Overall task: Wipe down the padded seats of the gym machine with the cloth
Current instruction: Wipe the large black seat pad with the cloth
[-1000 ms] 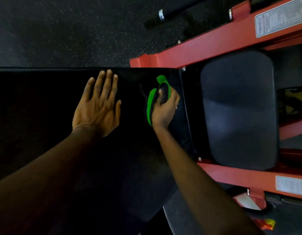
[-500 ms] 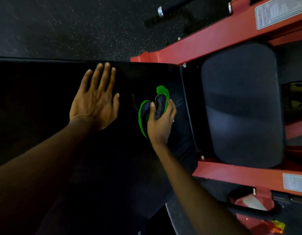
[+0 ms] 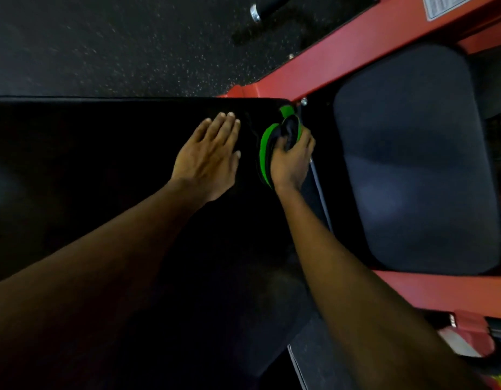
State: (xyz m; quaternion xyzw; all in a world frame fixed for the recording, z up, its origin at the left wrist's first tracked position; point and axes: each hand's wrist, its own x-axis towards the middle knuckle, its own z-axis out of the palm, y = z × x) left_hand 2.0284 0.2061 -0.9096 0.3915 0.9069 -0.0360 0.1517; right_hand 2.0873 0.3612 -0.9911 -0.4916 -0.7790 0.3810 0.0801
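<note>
A large black padded seat fills the left and middle of the view. My left hand lies flat on it, palm down, fingers together. My right hand grips a bunched black cloth with green edging and presses it against the pad near its far right corner. To the right, a smaller grey-black padded seat sits between the red frame bars.
Speckled black rubber floor lies beyond the pad. A black bar with a chrome end rests on the floor at the top. Red frame rail and a red-white foot sit at the lower right.
My right hand has slid the cloth back toward the pad's far right corner. My left hand stays flat on the pad, now closer to the right hand with its fingers together.
</note>
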